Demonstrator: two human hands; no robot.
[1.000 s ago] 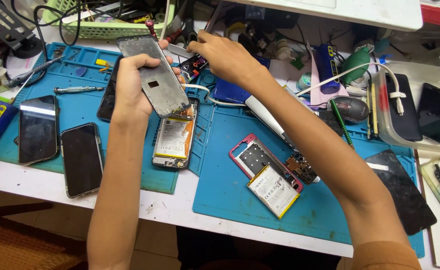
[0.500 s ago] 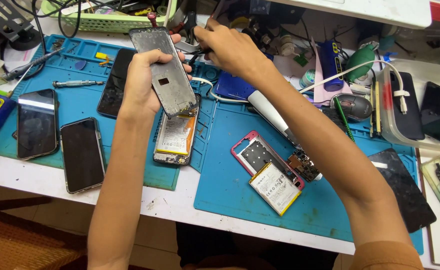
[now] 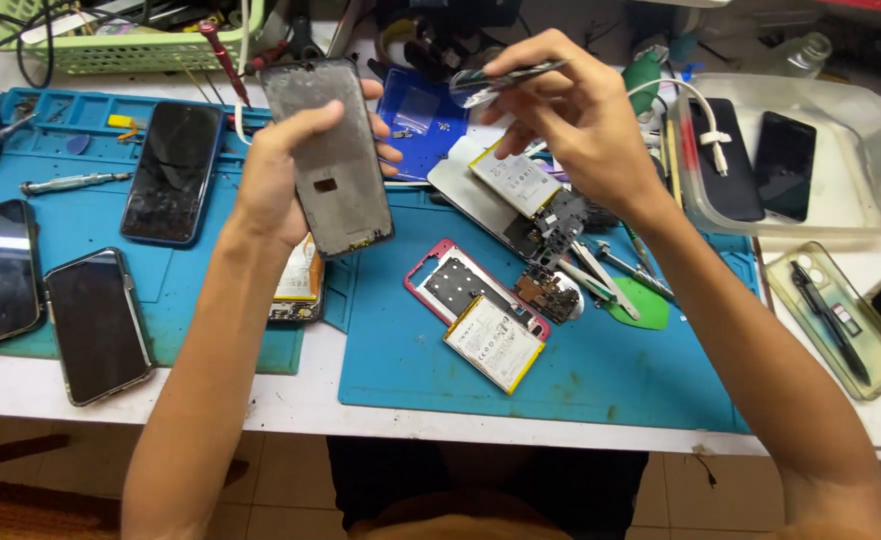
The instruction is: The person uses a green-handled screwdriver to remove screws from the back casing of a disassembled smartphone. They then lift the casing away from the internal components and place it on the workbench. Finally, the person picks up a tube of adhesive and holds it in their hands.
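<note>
My left hand [image 3: 278, 172] holds a grey phone screen panel [image 3: 332, 158] upright above the bench, its inner side toward me. To the right of it my right hand [image 3: 570, 118] is raised and pinches a thin strip of clear film or tape [image 3: 488, 88] between thumb and fingers. Below the right hand lies an opened phone with a white battery [image 3: 513, 180] and exposed circuit board [image 3: 558, 222]. Under my left forearm sits another opened phone [image 3: 298, 285], partly hidden.
Two blue work mats [image 3: 600, 370] cover a white bench. A pink-framed phone with a loose battery [image 3: 493, 342] lies centre. Three dark phones [image 3: 95, 325] lie at left, a screwdriver [image 3: 72, 183] beside them. A clear tray [image 3: 840, 210] with phones stands right, a green basket [image 3: 130, 50] back left.
My right hand has come back from the rear of the bench and lifted, now pinching the clear strip. The left hand with the screen panel rose and shifted right.
</note>
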